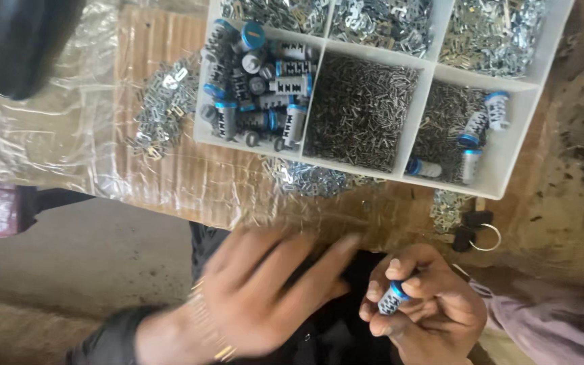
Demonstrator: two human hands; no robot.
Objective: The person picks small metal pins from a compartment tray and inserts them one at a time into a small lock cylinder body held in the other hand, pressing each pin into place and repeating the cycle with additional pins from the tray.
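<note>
We saw the right hand (427, 304) closed around a small lock cylinder (393, 298) with a blue ring, the fingers and thumb curled on it, low in the view. The left hand (272, 290) was beside it, blurred, with the fingers spread out flat and holding nothing; it was near the cylinder but not touching it. Above both hands, on the cardboard (170, 176), stood a white tray with compartments (508, 182). One compartment held many similar cylinders (258, 81), another held small dark pins (359, 108). A key ring with dark keys (476, 230) lay just above the right hand.
</note>
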